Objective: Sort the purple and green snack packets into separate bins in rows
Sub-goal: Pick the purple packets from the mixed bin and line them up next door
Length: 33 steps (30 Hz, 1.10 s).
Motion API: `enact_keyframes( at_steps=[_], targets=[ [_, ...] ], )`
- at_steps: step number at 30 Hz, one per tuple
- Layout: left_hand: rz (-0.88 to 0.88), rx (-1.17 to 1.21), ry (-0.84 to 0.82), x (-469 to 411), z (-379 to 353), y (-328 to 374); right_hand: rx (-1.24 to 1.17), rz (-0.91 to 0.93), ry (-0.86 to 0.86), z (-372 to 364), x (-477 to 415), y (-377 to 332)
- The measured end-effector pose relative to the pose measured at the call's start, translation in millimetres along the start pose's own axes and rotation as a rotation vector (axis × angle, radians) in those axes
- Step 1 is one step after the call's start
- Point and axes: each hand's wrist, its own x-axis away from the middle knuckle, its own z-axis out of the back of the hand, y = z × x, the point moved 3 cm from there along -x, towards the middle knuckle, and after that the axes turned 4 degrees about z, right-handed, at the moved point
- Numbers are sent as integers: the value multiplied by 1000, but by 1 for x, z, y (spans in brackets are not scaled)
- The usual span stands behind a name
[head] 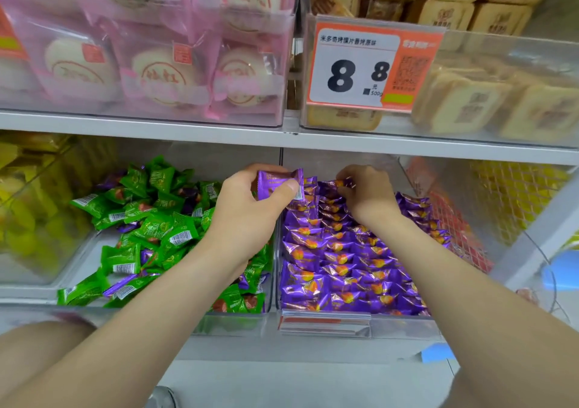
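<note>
Two clear bins sit side by side on the lower shelf. The left bin [238, 320] holds a loose heap of green packets [156, 229] with a few purple ones [122, 288] mixed in. The right bin [404, 326] holds purple packets [338, 263] laid in rows. My left hand [250, 210] hovers over the divide between the bins and grips a small stack of purple packets [279, 183] between thumb and fingers. My right hand [366, 194] reaches to the back of the right bin and pinches a purple packet [340, 185] at the far end of a row.
The shelf above carries clear bins of pink-wrapped round cakes [150, 69] and tan square pastries [470, 100], with a price tag [372, 62] reading 8.8. A bin of yellow packets [28, 207] stands at the left, a bin of red and yellow packets [488, 219] at the right.
</note>
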Motion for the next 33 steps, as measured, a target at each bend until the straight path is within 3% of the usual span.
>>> enact_keyframes(
  at_steps=[11,15,20,24,27,30,33],
  targets=[
    [-35,-43,40,5,0,6,95,81,-64,9,17,-7],
    [-49,-100,70,10,1,9,-175,191,12,37,44,-33],
    [-75,-171,68,19,1,18,-638,336,-226,62,95,-70],
    [-90,-235,-48,31,0,22,-659,393,-82,79,106,-74],
    [-140,-327,-81,34,5,23,-493,475,-83,83,108,-70],
    [-247,-414,-156,33,9,27,-415,405,-170,81,107,-63],
    [-294,-429,-221,32,11,27,-594,267,-335,81,107,-62]
  ],
)
